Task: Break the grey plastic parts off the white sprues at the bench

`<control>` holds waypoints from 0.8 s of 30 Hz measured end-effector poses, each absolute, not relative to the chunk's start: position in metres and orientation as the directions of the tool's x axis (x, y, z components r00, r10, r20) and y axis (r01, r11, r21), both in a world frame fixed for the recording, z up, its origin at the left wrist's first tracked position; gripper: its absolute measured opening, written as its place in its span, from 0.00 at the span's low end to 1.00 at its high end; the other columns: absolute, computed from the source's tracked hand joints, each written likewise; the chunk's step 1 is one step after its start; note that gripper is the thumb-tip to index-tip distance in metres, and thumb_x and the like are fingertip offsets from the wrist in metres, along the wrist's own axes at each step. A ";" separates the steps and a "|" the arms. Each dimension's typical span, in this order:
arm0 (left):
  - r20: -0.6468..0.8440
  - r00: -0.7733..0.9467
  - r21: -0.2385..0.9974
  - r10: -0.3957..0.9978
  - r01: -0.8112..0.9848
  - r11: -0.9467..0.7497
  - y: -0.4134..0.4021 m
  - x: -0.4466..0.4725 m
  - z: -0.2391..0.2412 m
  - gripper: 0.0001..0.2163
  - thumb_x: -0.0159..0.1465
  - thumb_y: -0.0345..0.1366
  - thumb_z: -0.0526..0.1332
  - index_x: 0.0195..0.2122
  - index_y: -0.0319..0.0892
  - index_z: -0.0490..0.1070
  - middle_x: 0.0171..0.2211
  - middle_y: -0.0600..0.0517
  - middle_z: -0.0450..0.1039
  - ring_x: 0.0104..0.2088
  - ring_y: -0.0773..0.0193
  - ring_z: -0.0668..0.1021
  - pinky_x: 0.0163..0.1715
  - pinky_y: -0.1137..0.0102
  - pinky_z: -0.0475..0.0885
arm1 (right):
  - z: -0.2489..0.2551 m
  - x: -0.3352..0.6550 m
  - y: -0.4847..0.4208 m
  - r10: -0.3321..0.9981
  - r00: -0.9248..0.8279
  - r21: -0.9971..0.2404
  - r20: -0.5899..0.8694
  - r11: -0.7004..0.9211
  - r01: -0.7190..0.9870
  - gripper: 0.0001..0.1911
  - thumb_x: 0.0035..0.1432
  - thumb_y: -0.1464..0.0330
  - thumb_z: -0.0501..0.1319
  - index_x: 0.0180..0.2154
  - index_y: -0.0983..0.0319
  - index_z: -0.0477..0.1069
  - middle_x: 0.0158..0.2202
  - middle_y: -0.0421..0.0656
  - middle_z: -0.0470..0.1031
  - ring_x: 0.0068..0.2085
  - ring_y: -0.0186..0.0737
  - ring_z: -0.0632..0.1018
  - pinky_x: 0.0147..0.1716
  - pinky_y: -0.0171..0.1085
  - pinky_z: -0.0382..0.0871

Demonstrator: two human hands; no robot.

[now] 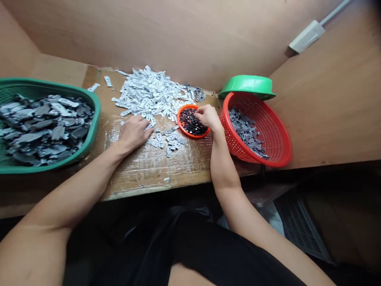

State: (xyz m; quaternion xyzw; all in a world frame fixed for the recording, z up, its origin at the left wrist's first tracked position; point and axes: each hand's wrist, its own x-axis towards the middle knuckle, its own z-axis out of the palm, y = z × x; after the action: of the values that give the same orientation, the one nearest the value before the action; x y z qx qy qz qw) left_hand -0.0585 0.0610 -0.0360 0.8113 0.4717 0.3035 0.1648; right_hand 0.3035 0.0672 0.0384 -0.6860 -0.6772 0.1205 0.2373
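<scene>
My left hand [134, 133] rests low on the table, its fingers curled and its thumb against a flat silver metal piece [151, 120]. Just beyond it spreads a large heap of similar pale, slotted metal pieces [151, 90]. Over a small orange bowl [195, 136] filled with small dark round parts [190, 121], my right hand [208, 117] is closed in a pinch. Whatever lies between those fingertips is too small to make out. A smaller cluster of grey metal pieces [171, 140] lies between my hands.
On the left stands a green basket [97, 115] full of larger dark and silver metal parts. A red basket [276, 131] with grey metal pieces tilts at the right, a green basin [247, 85] behind it. Wooden panels enclose the table [143, 174]; a white power strip [307, 36] hangs upper right.
</scene>
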 end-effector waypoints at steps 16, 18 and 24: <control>0.206 0.453 0.588 0.867 0.651 -0.480 0.041 -0.030 -0.024 0.11 0.66 0.45 0.74 0.44 0.45 0.87 0.40 0.42 0.78 0.47 0.40 0.80 0.53 0.51 0.77 | -0.008 0.268 0.059 0.987 -0.105 -0.491 0.122 0.152 0.858 0.14 0.62 0.81 0.67 0.29 0.58 0.74 0.32 0.46 0.73 0.40 0.47 0.74 0.49 0.52 0.73; 0.195 0.386 0.698 0.902 0.591 -0.404 0.045 -0.034 -0.022 0.10 0.62 0.43 0.78 0.41 0.46 0.86 0.36 0.45 0.78 0.42 0.45 0.81 0.47 0.55 0.78 | -0.006 0.271 0.060 0.986 -0.121 -0.520 0.111 0.162 0.839 0.16 0.61 0.82 0.66 0.27 0.58 0.73 0.31 0.45 0.73 0.40 0.47 0.75 0.52 0.53 0.73; 0.042 0.188 0.958 0.981 0.273 -0.094 0.050 -0.046 -0.008 0.06 0.60 0.39 0.77 0.33 0.45 0.83 0.27 0.50 0.80 0.27 0.58 0.79 0.29 0.64 0.73 | 0.009 0.289 0.059 0.977 -0.074 -0.744 0.201 0.201 0.637 0.09 0.63 0.78 0.67 0.32 0.59 0.78 0.32 0.42 0.77 0.39 0.44 0.78 0.54 0.51 0.75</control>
State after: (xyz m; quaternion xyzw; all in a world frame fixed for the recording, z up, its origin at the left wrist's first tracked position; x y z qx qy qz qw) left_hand -0.0458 0.0503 -0.0076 0.6259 0.5009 0.3938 0.4498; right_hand 0.2887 0.0587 0.0087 -0.5835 -0.6914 0.2428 0.3501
